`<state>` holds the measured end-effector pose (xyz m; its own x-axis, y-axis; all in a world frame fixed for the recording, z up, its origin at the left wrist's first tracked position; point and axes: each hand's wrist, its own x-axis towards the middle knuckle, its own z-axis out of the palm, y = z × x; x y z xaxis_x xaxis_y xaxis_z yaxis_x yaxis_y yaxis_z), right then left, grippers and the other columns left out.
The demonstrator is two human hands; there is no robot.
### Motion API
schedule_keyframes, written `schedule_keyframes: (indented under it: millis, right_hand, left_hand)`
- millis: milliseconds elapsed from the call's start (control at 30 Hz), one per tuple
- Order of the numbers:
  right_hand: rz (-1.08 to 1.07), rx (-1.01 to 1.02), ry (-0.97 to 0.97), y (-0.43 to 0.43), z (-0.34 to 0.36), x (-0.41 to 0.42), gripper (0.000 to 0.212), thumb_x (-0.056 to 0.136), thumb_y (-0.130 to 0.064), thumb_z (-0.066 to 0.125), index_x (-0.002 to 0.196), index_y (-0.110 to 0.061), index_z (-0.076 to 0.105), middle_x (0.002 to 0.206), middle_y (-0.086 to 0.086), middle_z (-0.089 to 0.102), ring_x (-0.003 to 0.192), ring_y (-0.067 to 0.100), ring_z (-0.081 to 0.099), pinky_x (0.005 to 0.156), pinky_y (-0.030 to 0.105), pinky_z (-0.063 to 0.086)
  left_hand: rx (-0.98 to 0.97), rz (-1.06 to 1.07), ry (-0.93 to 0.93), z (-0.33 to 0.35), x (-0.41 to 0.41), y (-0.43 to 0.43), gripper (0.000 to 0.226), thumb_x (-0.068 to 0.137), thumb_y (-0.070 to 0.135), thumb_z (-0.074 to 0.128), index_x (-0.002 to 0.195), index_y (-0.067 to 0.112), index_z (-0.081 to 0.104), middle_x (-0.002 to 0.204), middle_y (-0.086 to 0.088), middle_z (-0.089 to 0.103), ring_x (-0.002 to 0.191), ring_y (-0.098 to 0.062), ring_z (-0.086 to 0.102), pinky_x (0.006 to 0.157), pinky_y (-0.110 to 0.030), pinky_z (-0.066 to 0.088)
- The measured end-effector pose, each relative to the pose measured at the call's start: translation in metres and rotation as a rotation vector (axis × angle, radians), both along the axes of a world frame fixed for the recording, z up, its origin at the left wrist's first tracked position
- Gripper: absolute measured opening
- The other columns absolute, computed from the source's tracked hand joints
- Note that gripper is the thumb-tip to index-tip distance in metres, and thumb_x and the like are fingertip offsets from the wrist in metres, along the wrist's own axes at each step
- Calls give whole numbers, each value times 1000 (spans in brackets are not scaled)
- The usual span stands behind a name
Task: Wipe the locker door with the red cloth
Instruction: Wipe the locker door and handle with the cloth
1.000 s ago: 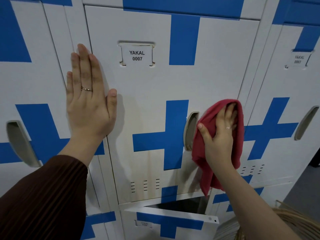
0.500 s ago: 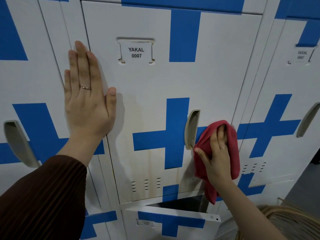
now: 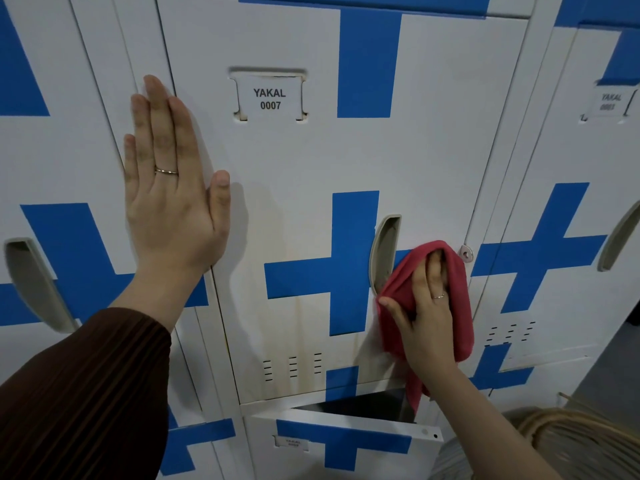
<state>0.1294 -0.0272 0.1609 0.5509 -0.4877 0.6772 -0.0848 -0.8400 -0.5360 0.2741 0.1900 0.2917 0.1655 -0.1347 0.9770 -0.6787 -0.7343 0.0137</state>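
The white locker door (image 3: pixel 311 161), marked with a blue cross and the label YAKAL 0007 (image 3: pixel 270 98), fills the middle of the view. My right hand (image 3: pixel 427 323) presses the red cloth (image 3: pixel 460 323) flat against the door's lower right part, just right of the recessed handle (image 3: pixel 384 251). The cloth folds over my fingertips and hides them, and its tail hangs down past the door's bottom edge. My left hand (image 3: pixel 169 202) lies flat with straight fingers on the door's left edge, at the seam with the neighbouring locker. Brownish streaks run down the door below the cross.
A small metal hasp (image 3: pixel 466 252) sticks out just right of the cloth. The locker door below (image 3: pixel 343 441) hangs ajar with a dark gap above it. More lockers stand left and right. Coiled wicker-like material (image 3: pixel 571 441) lies at the bottom right.
My right hand has slid the cloth downward along the door's right side, from beside the handle's top to below its middle. My left hand has stayed in place.
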Motion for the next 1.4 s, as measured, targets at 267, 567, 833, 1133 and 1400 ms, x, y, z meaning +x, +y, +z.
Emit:
schedule_keyframes:
  millis: [267,567,833,1133,1400]
  right_hand:
    - [-5,3,8,0,2,1,78,81,-40,52,134,-28,-3,143,-8,-2,131,12,2,106,32,8]
    - [15,64,-124,20,24,15,80,83,-41,56,136,-28,-4,144,-11,-9,132,4,-7,107,25,3]
    - [54,271,-398,26,78,28,82,86,-33,59,144,-19,4,150,-9,-5,134,-1,-6,115,36,3]
    - [67,259,-323,26,77,19,85,84,-30,62,145,-20,4,154,-3,-5,138,7,-4,115,35,5]
    - [54,246,-316,24,84,20,86,85,-31,61,145,-18,1,154,0,-8,140,12,-6,115,45,3]
  left_hand:
    - [-2,-8,-7,0,-1,1,61,97,33,19,144,-5,10,150,-29,13,140,-35,7,116,-37,2]
    - [0,-8,0,0,-1,1,62,97,34,18,144,-4,10,150,-29,12,140,-35,7,116,-38,2]
    - [3,-7,-8,0,-1,0,61,97,34,18,144,-4,10,150,-29,13,140,-35,7,116,-35,0]
    - [5,-6,3,1,-2,1,63,96,35,17,144,-5,12,150,-29,14,140,-35,7,116,-35,0]
    - [4,-16,-4,1,-1,2,61,96,32,20,144,-4,12,150,-29,13,140,-35,7,116,-34,0]
